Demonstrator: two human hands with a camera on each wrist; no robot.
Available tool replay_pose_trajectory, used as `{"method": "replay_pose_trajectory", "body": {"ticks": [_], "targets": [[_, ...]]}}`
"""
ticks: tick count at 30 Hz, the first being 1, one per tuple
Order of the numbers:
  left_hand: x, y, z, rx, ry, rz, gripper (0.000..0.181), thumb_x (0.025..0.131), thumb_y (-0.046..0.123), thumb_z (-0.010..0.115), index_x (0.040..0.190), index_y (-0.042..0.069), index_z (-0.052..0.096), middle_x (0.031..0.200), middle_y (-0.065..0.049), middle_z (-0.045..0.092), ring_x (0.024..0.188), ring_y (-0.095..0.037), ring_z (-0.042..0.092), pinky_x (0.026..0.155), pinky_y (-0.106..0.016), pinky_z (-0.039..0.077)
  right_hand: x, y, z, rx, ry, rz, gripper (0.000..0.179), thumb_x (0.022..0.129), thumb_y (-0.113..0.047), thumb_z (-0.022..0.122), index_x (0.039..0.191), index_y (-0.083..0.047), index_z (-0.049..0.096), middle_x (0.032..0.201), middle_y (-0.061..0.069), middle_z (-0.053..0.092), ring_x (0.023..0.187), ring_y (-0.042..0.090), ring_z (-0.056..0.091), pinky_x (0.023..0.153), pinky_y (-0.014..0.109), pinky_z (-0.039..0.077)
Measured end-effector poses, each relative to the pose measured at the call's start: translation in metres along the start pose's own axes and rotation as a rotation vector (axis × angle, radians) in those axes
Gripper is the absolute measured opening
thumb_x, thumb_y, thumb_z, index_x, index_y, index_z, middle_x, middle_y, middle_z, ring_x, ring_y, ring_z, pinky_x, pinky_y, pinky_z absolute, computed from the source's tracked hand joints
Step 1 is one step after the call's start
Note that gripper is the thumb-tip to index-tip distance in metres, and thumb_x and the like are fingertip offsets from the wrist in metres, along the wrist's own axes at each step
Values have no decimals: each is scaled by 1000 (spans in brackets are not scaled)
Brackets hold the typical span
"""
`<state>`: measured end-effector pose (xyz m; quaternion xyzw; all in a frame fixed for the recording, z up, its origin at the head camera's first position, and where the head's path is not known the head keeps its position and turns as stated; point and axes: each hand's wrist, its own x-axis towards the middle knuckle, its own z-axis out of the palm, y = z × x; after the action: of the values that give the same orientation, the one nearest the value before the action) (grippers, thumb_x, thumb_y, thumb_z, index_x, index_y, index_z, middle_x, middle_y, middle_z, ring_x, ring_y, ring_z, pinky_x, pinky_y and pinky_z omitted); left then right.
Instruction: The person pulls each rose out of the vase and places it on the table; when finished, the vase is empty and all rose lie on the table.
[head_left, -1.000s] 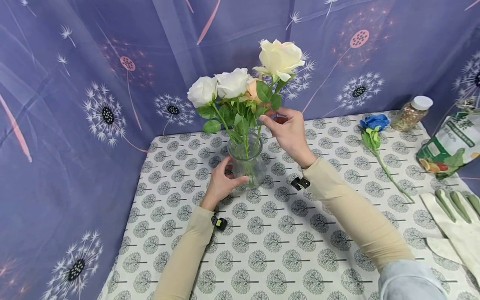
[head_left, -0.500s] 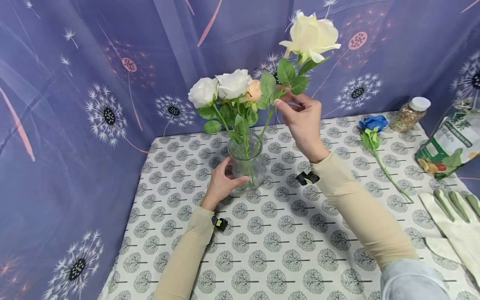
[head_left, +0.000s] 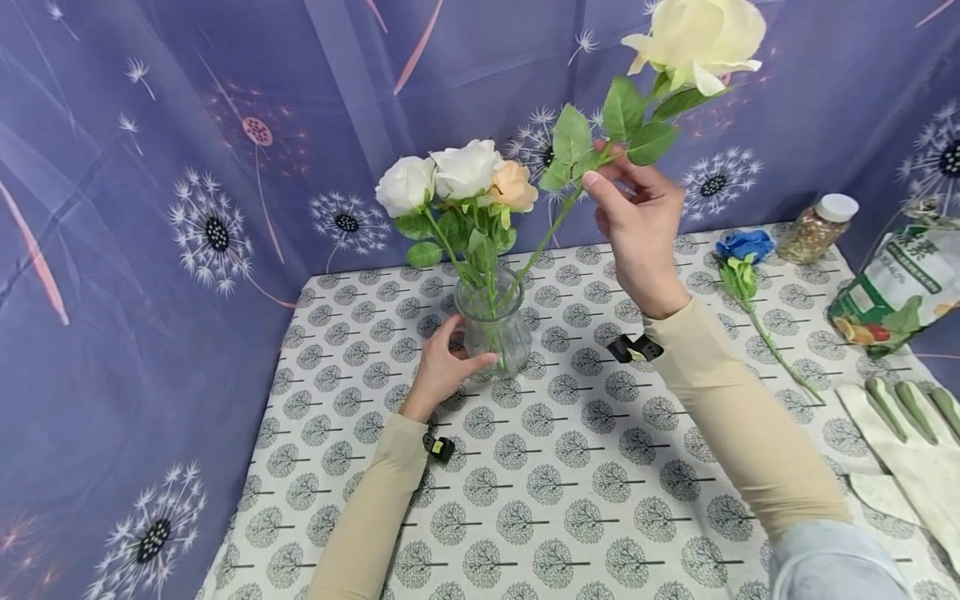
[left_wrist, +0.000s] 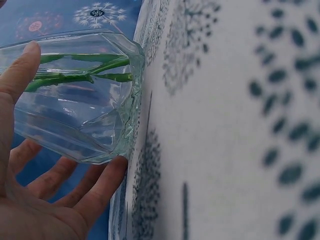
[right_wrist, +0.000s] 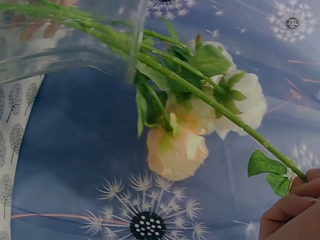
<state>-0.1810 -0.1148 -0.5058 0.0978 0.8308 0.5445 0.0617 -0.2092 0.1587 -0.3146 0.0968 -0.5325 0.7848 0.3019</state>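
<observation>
Gripping the stem [head_left: 550, 233] of a cream rose [head_left: 701, 37] between thumb and fingers among its leaves, the right hand [head_left: 643, 223] was found above and to the right of the glass vase [head_left: 513, 337]. The stem slanted down leftward through the vase mouth, its lower part inside. The left hand [head_left: 442, 364] grasped the vase low down, thumb on one side and fingers on the other. The vase stood upright on a tree-print tablecloth [head_left: 592, 558]. Two white roses [head_left: 465, 169] and a peach rose [head_left: 513, 186] stood in it, their blooms well below the cream one. To the right, a blue rose [head_left: 745, 245] lay on the cloth, its bloom just beside a white-lidded jar [head_left: 813, 233]. A green-and-white bag [head_left: 900, 287] and a pale glove [head_left: 926, 479] were noted further right.
</observation>
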Motion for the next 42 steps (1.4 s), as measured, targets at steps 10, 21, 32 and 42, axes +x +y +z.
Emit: {"method": "replay_pose_trajectory", "body": {"ticks": [10, 21, 32, 42], "targets": [[-1, 1, 0, 9, 6, 6, 88, 82, 31, 98, 157, 19, 54, 148, -17, 64, 133, -37, 68, 104, -42, 69, 8, -23, -7, 111, 40, -72, 17, 93, 14, 72, 85, 1, 80, 94, 5, 80, 47, 5, 37, 38, 18, 22], [-1, 1, 0, 19, 10, -6, 87, 82, 30, 98, 156, 18, 54, 150, -17, 63, 127, -39, 72, 103, -45, 70, 17, -42, -20, 239, 126, -39, 9, 88, 19, 74, 83, 12, 75, 74, 10, 74, 41, 8, 30, 40, 19, 15], [1, 0, 1, 19, 8, -9, 89, 81, 31, 98, 157, 16, 53, 151, -17, 62, 138, -38, 64, 116, -47, 63, 9, -45, -45, 134, 138, -87, 9, 90, 17, 74, 85, 10, 76, 86, 9, 77, 57, 10, 52, 39, 20, 17], [2, -2, 0, 18, 2, 12, 89, 81, 32, 98, 157, 15, 53, 152, -17, 62, 138, -39, 65, 115, -47, 63, 0, -36, -86, 93, 177, 31, 8, 88, 20, 74, 87, 12, 76, 93, 15, 79, 50, 10, 45, 37, 18, 22]]}}
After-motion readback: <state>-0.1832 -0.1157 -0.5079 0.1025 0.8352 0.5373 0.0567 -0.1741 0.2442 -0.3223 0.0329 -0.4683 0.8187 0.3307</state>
